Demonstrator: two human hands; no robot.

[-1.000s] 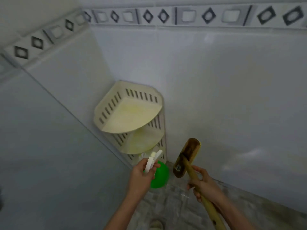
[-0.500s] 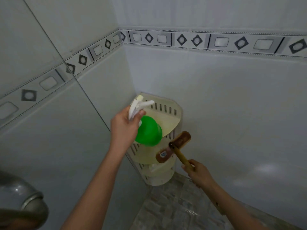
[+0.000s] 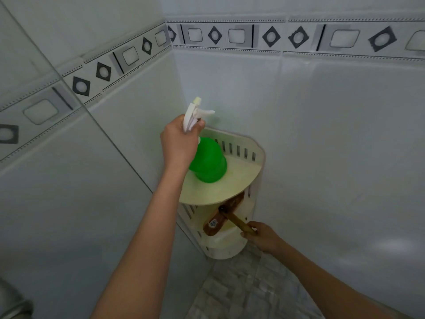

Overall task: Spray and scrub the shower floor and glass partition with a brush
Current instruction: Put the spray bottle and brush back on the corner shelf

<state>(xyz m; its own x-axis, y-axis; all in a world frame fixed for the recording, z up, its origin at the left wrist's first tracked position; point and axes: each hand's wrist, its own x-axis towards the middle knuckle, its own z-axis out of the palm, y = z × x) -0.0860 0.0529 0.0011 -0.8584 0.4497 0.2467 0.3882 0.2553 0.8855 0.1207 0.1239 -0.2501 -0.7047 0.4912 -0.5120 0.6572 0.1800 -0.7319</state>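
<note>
My left hand grips the white trigger head of a green spray bottle, held up in front of the top shelf of the corner rack. The nozzle points up and to the right, toward the tiled wall. My right hand grips the wooden handle of a scrub brush, whose brown head lies at the rack's middle shelf. The glass partition fills the left side, with its edge running diagonally down to the corner. The mottled grey shower floor shows at the bottom.
A cream plastic corner rack with three slotted shelves stands in the corner on the floor. White wall tiles with a black-and-grey patterned border enclose the space. A metal fixture shows at the lower left.
My left hand has raised the spray bottle from floor level to above the rack's top shelf. The brush has dropped from upright to the rack's middle shelf. My view has tilted up.
</note>
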